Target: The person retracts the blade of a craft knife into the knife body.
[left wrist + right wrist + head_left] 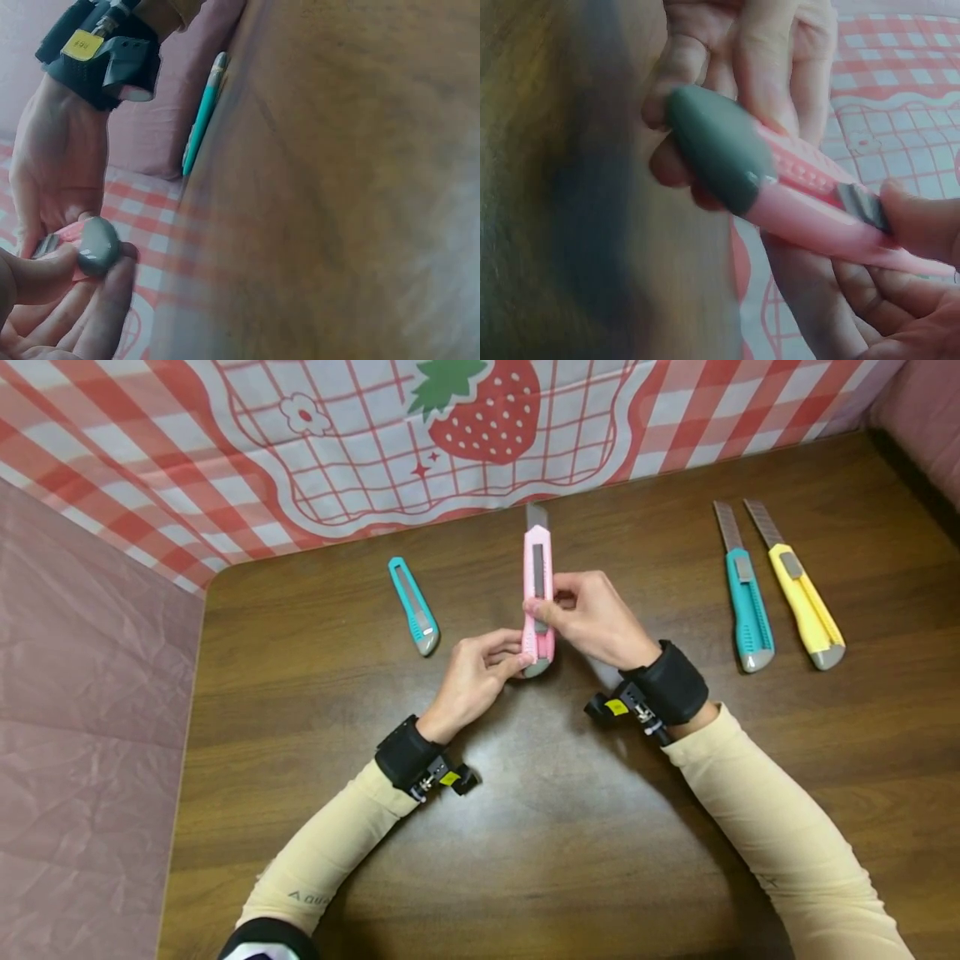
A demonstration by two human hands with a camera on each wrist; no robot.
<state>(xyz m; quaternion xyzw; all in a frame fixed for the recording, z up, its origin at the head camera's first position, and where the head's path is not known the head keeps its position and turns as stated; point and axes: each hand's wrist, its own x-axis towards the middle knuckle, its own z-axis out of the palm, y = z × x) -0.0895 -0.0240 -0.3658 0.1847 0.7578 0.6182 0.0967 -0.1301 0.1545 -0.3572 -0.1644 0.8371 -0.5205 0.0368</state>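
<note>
Here's the long pink plastic cutter over the brown wooden desk, left grip pinching its base, right grip clamped mid-body: likely light, stiff, slick (mind that grey metal blade!), best held there

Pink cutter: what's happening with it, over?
Left hand, right hand both gripping pink cutter. Blade out. Small teal cutter nearby, untouched. Nothing visibly in the way.

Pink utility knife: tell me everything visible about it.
The pink utility knife looks plastic, with a grey end cap, grey slider and blade extended. It points toward the checked cloth, seemingly lifted off the table. The left hand holds it near the cap; the right hand grips its middle, thumb at the slider.
</note>
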